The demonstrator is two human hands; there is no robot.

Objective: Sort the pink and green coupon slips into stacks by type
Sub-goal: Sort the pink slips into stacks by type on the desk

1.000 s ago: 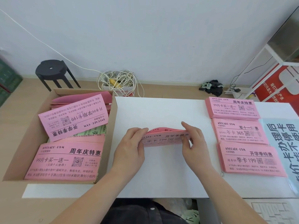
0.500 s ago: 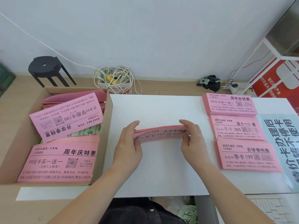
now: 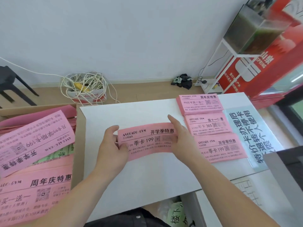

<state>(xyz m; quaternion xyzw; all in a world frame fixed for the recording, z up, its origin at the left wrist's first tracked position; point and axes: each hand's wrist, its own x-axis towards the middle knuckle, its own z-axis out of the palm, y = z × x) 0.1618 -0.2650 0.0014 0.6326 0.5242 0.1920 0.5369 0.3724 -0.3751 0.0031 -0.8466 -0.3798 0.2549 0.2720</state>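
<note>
Pink coupon slips fill the cardboard box [image 3: 78, 138] at the far left, which the frame edge cuts off: a tilted upside-down pink slip [image 3: 35, 140] reads "AVOCADO·GYM" with "199", a green slip [image 3: 57, 154] shows only a sliver beneath it so its print cannot be read, and the nearest pink slip in the box [image 3: 35, 192] is headed "周年庆特惠", its left part out of frame. Over the middle of the white counter [image 3: 147, 174] both hands hold a pink bundle [image 3: 146, 140] face up by its short ends; the left hand [image 3: 111, 145] has its grip clenched on the left end, thumb on top, and the right hand [image 3: 182, 136] pinches the right end. The bundle's top slip reads "AVOCADO·GYM", "开学季特惠" and "季卡 199"; the small print below is blurred, and how many slips it holds cannot be told. To the right, three sorted pink stacks lie in a column on the counter: the far stack [image 3: 200, 103] reads "周年庆特惠" and "99月卡买一送一", the middle stack [image 3: 207, 124] "双十一" and "年卡 365", the near stack [image 3: 219, 147] "开学季特惠" and "季卡 199". Just beside them lies a pale blue sign [image 3: 249, 133] with large Chinese characters, its near end covered. At the far right a red carton [image 3: 259, 66] shows "SPRING".
</note>
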